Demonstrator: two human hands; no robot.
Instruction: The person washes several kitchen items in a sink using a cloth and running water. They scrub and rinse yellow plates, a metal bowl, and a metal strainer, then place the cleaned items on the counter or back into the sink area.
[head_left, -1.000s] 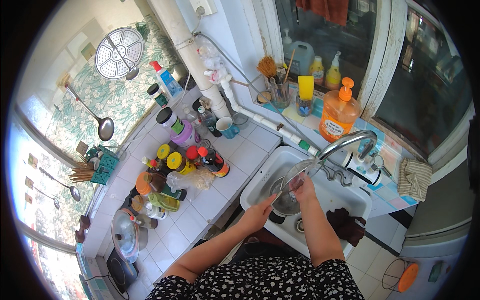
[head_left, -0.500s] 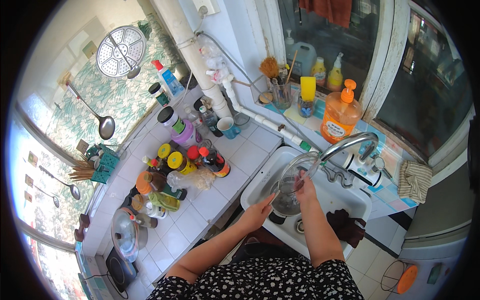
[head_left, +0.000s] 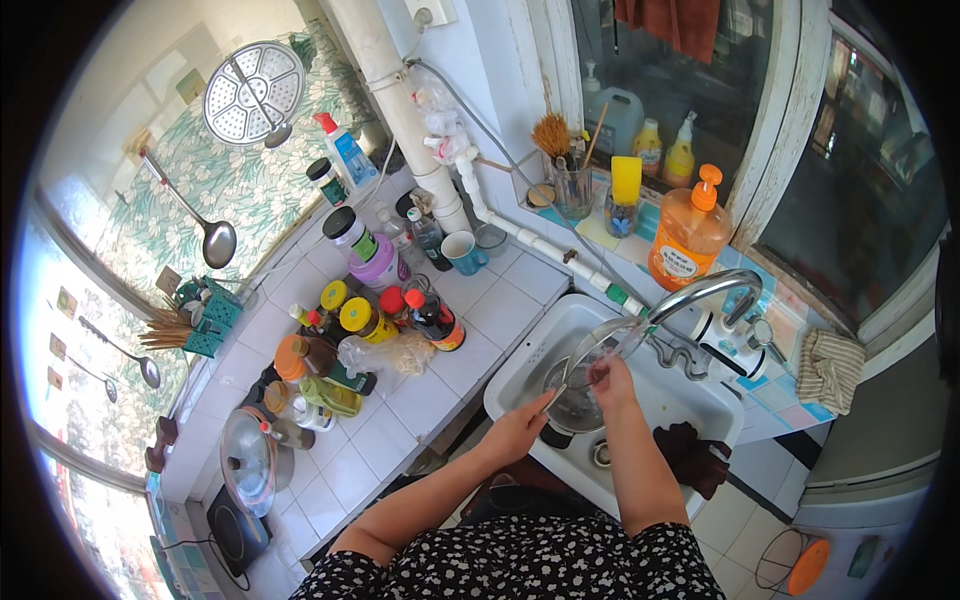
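Note:
Over the sink (head_left: 660,400) I hold a clear round lid (head_left: 615,340) with a thin metal rim, tilted steeply below the tap spout. My left hand (head_left: 518,428) grips the lid's lower left edge. Against the lid's surface, the fingers of my right hand (head_left: 612,388) are bunched; what they pinch, if anything, is hidden. Beneath the lid sits a metal pot (head_left: 572,408) with a black side handle. A dark cloth (head_left: 692,455) hangs over the sink's right front edge.
The curved tap (head_left: 705,285) arches over the sink. Behind stand an orange soap pump bottle (head_left: 688,235) and a yellow sponge (head_left: 626,180) on a glass. Several bottles and jars (head_left: 365,320) crowd the left counter. A striped cloth (head_left: 830,370) lies at the right.
The view has shifted slightly, so the counter things appear a little lower and further right. The lid's angle has changed a little. My right hand's fingers have shifted on it.

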